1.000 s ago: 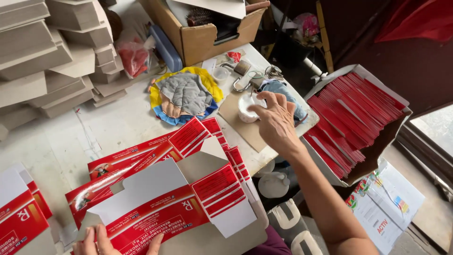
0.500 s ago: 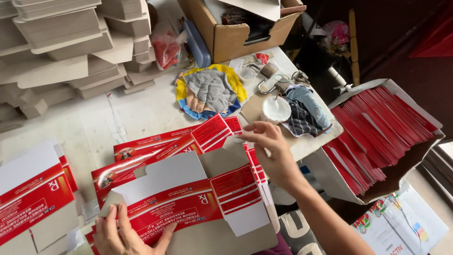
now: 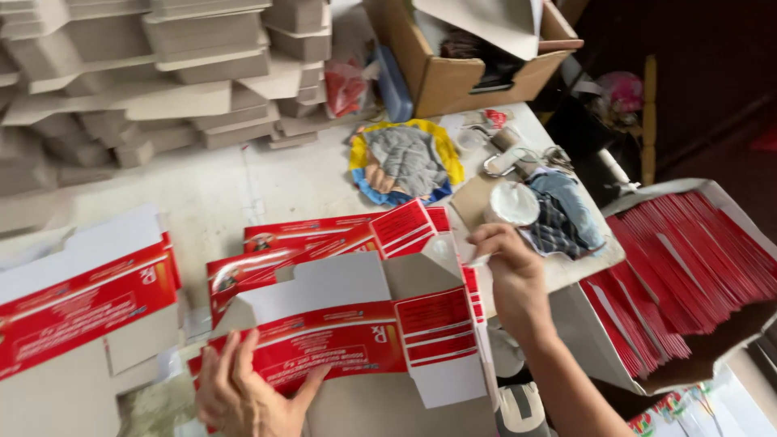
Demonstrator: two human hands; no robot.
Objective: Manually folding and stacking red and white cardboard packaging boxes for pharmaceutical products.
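A flat red-and-white carton (image 3: 340,324) lies unfolded on the white table (image 3: 267,186), on top of more flat cartons (image 3: 324,231). My left hand (image 3: 247,392) rests palm down on its near edge with the fingers spread. My right hand (image 3: 514,275) is at the carton's right flap, its fingertips pinched on a thin white stick (image 3: 479,260). Just beyond that hand stands a small round white pot (image 3: 511,202).
An open box of flat red cartons (image 3: 688,267) stands at the right. A folded carton (image 3: 81,299) sits at the left. Stacks of grey cardboard (image 3: 146,73) fill the back. A brown box (image 3: 453,73), a yellow-and-blue dish with grey cloth (image 3: 405,158) and a checked cloth (image 3: 566,214) lie behind.
My right hand has come back from the white pot to the carton's right flap. My left hand has slid further onto the carton's near edge.
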